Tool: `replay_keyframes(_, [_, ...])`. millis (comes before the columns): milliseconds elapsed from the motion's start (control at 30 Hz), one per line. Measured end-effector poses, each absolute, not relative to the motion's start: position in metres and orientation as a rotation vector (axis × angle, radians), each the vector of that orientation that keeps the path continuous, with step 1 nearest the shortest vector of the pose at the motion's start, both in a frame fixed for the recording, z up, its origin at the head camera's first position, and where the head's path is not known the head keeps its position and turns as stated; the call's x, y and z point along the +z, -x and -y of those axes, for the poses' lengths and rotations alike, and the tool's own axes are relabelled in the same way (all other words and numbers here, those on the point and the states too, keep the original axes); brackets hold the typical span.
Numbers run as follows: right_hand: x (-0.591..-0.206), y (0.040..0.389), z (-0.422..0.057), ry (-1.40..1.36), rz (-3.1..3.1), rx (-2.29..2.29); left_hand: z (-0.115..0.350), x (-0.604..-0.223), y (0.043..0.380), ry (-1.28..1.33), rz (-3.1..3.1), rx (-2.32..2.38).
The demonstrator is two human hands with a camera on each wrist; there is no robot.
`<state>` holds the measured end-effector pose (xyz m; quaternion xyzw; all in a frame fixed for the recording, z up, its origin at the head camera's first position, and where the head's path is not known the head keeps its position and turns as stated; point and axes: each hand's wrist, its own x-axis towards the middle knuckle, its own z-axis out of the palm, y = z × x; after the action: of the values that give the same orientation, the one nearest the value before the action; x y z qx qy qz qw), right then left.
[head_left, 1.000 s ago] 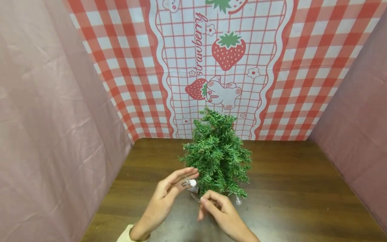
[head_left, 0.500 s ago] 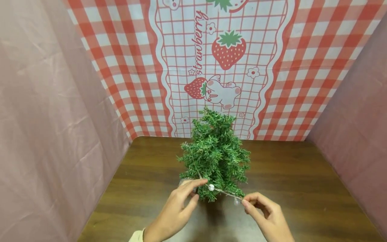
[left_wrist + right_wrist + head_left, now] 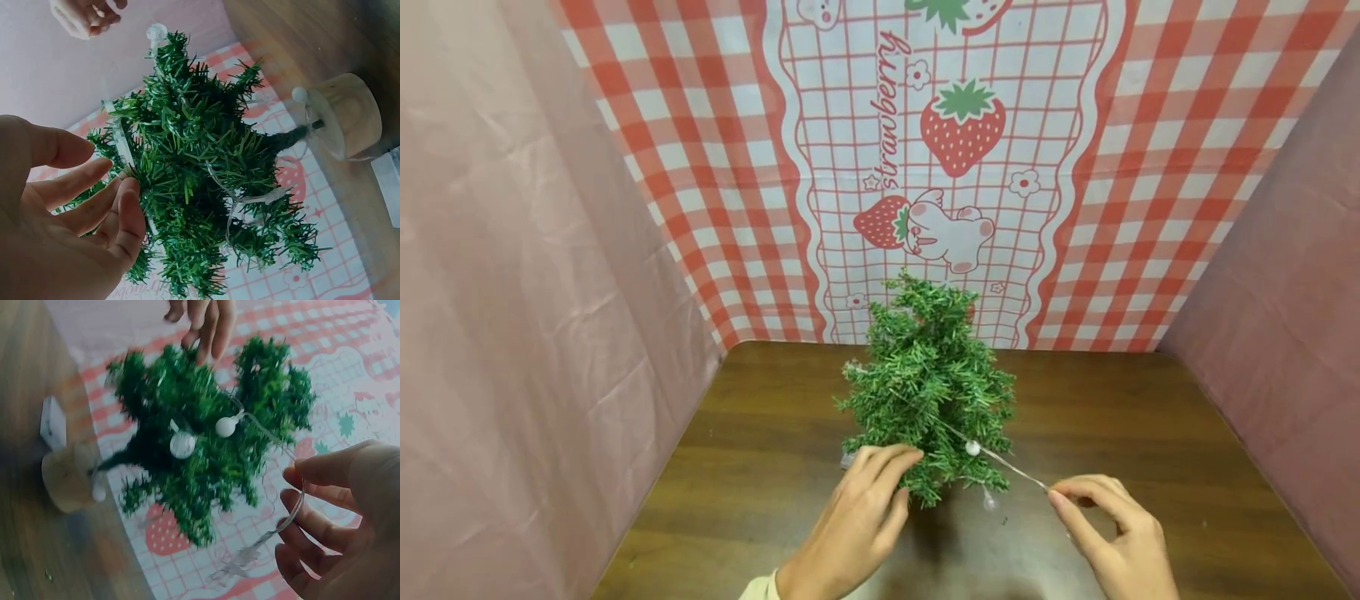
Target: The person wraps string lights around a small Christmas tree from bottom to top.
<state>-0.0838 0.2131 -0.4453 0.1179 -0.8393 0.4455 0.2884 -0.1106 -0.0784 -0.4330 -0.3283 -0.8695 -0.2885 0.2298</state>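
A small artificial Christmas tree (image 3: 928, 383) stands upright on the table, its round wooden base (image 3: 354, 119) showing in both wrist views. My right hand (image 3: 1123, 529), to the right of the tree, pinches the clear wire of a string of lights (image 3: 1018, 472) between thumb and index finger. The wire runs from the branches to that pinch, with a white ball bulb (image 3: 973, 447) on it; a loose end dangles past the fingers in the right wrist view. My left hand (image 3: 853, 521) touches the lower left branches with its fingertips, fingers loosely bent. A clear bulb (image 3: 990, 502) hangs low at the right.
A white box (image 3: 54, 422) lies beside the base, mostly hidden from the head view. Behind the brown wooden table (image 3: 1150, 433) hangs a red-and-white checked strawberry cloth (image 3: 700, 167). Pink curtains (image 3: 535, 292) close in the left and right sides.
My right hand has moved right, drawing the wire out across the tree's front. The white bulb has shifted right, from beside my left hand. My left hand has moved slightly right, against the branches.
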Motion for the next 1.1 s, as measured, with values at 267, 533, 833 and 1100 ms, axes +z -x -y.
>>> replay_keyframes(267, [-0.445, 0.11, -0.221, -0.346, 2.226, 0.877, 0.078, -0.434, 0.111, 0.865, 2.432, -0.766])
replay_keyframes(533, [-0.442, 0.136, -0.231, -0.336, 2.206, 0.706, 0.08, -0.434, 0.109, 0.863, 2.46, -0.914])
replay_keyframes(833, [-0.444, 0.16, -0.236, -0.366, 2.205, 0.613, 0.094, -0.422, 0.108, 0.857, 2.374, -1.693])
replay_keyframes(1100, [-0.44, 0.188, -0.241, -0.386, 2.145, 0.68, 0.12, -0.42, 0.112, 0.889, 2.196, -1.902])
